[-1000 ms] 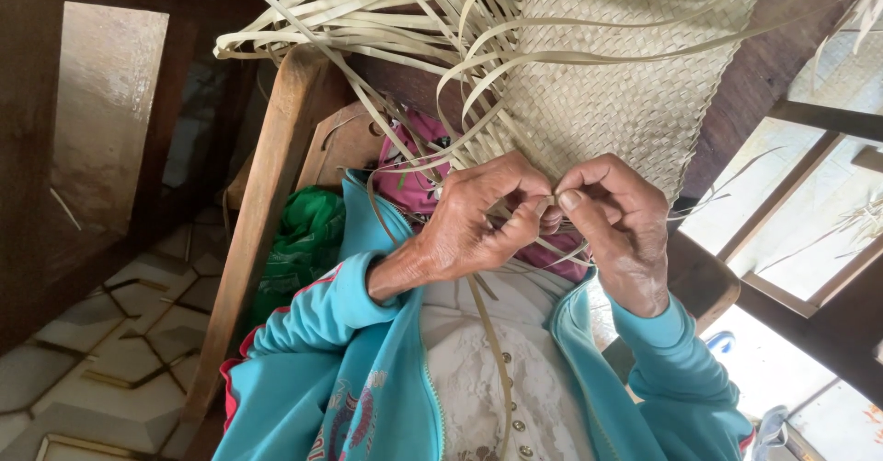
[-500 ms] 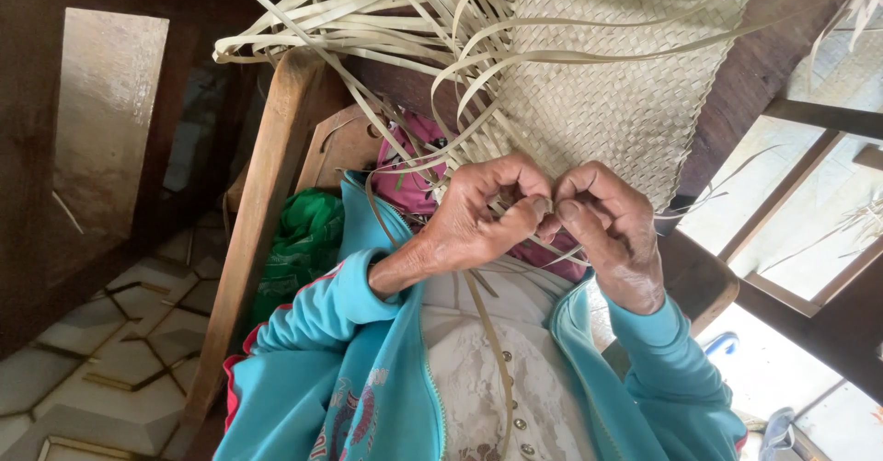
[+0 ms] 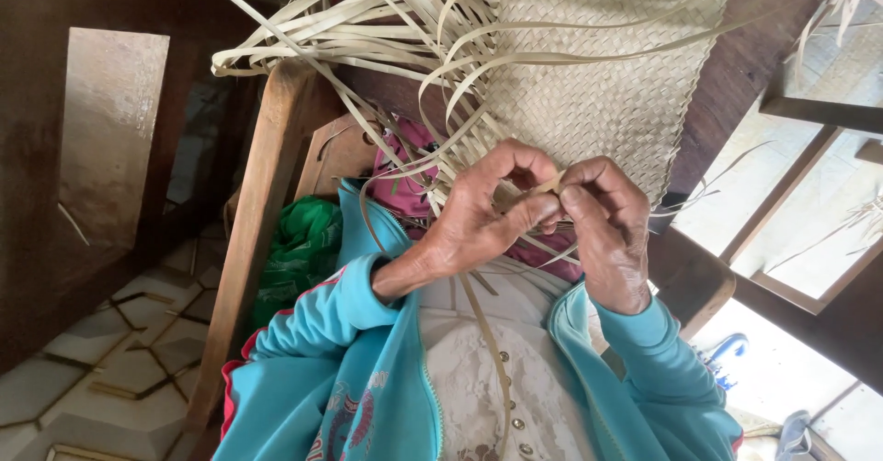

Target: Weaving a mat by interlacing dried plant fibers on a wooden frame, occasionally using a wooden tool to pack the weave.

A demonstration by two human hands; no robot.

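A partly woven mat of pale straw strips (image 3: 598,84) hangs in front of me, with several loose strips (image 3: 368,19) fanning out to the left. My left hand (image 3: 478,217) and my right hand (image 3: 607,231) meet at the mat's lower edge. Both pinch the same thin straw strip (image 3: 550,185) between thumb and fingers. Another long strip (image 3: 483,323) trails down over my white top. Turquoise jacket sleeves cover both arms.
A wooden post (image 3: 253,231) leans at the left beside green cloth (image 3: 299,249) and pink cloth (image 3: 405,190). A tiled floor (image 3: 110,351) lies at lower left. Dark wooden beams (image 3: 809,111) frame bright openings at the right.
My hands have stayed together at the mat's edge. The fingers have shifted slightly along the strip, and the right hand has turned a little.
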